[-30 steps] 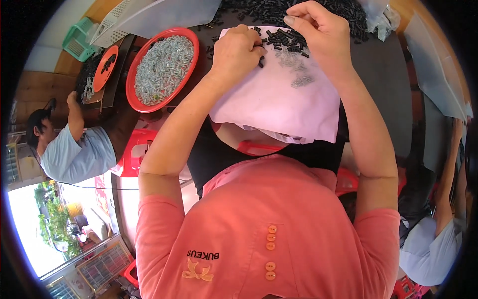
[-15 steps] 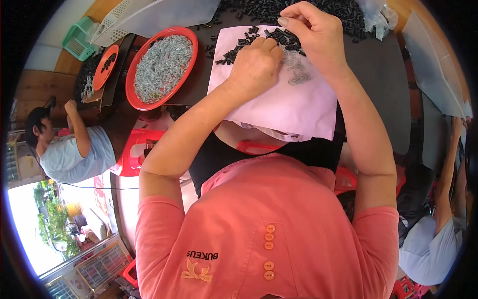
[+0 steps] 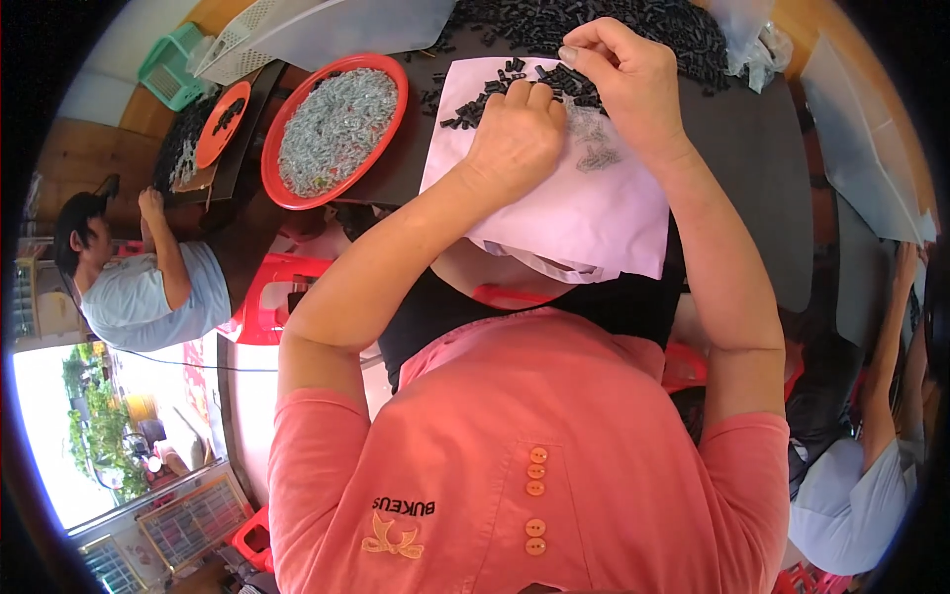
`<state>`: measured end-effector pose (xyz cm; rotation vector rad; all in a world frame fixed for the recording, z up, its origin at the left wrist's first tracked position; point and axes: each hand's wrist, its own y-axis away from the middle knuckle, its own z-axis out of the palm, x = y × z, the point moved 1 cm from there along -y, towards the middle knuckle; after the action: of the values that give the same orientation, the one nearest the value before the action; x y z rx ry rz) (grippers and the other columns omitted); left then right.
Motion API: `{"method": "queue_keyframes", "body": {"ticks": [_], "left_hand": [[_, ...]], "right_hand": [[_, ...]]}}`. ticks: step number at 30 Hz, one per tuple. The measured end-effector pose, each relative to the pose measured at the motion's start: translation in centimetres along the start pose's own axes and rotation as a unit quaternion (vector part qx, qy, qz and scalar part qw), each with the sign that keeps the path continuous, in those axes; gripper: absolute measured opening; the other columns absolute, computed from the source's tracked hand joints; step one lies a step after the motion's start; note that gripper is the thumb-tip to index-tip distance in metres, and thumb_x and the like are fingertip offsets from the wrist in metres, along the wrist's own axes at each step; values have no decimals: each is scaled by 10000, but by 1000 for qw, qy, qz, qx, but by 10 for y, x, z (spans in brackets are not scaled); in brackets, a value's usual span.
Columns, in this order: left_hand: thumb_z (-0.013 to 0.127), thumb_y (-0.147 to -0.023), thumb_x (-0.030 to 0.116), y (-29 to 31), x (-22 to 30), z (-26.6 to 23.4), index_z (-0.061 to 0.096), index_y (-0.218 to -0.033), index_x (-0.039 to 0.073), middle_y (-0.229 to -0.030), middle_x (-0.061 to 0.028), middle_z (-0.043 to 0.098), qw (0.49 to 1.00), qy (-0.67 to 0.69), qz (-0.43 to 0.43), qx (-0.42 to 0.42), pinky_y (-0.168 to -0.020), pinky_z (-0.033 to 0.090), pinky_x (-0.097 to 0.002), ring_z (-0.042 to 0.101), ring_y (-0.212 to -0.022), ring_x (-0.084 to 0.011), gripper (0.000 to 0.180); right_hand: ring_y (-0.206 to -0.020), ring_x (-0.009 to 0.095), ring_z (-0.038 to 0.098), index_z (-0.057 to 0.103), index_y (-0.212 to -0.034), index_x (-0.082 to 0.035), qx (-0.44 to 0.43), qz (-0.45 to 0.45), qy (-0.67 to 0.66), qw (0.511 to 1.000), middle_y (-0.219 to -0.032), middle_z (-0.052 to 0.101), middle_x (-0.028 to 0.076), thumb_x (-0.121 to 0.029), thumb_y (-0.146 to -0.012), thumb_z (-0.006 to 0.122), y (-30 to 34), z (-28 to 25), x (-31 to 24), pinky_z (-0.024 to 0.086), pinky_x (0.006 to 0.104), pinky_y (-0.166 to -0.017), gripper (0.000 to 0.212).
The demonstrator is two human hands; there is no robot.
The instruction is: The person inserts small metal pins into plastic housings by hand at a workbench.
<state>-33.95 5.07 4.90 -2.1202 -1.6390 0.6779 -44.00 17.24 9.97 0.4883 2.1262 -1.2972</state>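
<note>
A pale pinkish-white sheet (image 3: 554, 223) lies at the table's near edge and hangs over it. Small black tube-like pieces (image 3: 485, 104) are strewn along its far part, beside a thin patch of tiny greyish bits (image 3: 597, 144). My left hand (image 3: 520, 134) rests over the sheet at the edge of the black pieces, fingers curled in and knuckles up; anything inside is hidden. To its right, my right hand (image 3: 628, 84) is raised over the same pieces, thumb and forefinger pinched together. Whatever sits between those fingertips is too small to make out.
A red round basin (image 3: 396, 119) full of small clear pieces stands left of the sheet. Across the far table spreads a large heap of black pieces (image 3: 594, 20), with clear plastic bags (image 3: 762, 49) beside it. A co-worker (image 3: 153, 287) sits at left, near an orange plate (image 3: 213, 148); another person's arm (image 3: 888, 346) shows at right.
The view has shifted slightly, so the basin and table sit a little further right. My left hand has edged right and down in the picture; both hands keep closed fingers.
</note>
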Motion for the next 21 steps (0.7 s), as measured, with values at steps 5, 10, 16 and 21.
{"method": "queue_keyframes", "body": {"ticks": [5,10,16,21], "left_hand": [[593,-729,105,1,1,2,598,-765,10,-840,-128,579,1000,-8,-8,11,-627,484,-404,569,-814,-285,102],[607,-738,87,6,-11,3,599,-776,10,-832,-125,574,998,0,-48,36,-639,492,-409,571,-813,-302,87],[655,-826,78,0,-23,-20,613,-815,7,-807,-108,624,924,294,-239,44,-617,488,-363,624,-751,-258,83],[636,-943,153,-7,-25,-36,661,-879,20,-745,2,615,724,552,-415,-7,-544,393,-222,524,-626,-88,149]], "right_hand": [[-637,51,577,700,-931,-21,-8,9,2,1000,-724,676,9,-81,-830,719,2,0,-1,457,214,-590,119],[-637,51,572,698,-929,-22,-17,12,5,1000,-719,669,12,-80,-827,721,0,1,-4,453,216,-587,120],[-598,127,575,689,-986,-26,-91,27,-14,995,-705,646,63,-96,-829,696,4,3,4,468,285,-585,172],[-633,116,592,678,-906,8,-151,60,-124,979,-723,672,72,-74,-819,669,9,16,4,462,275,-604,120]]}}
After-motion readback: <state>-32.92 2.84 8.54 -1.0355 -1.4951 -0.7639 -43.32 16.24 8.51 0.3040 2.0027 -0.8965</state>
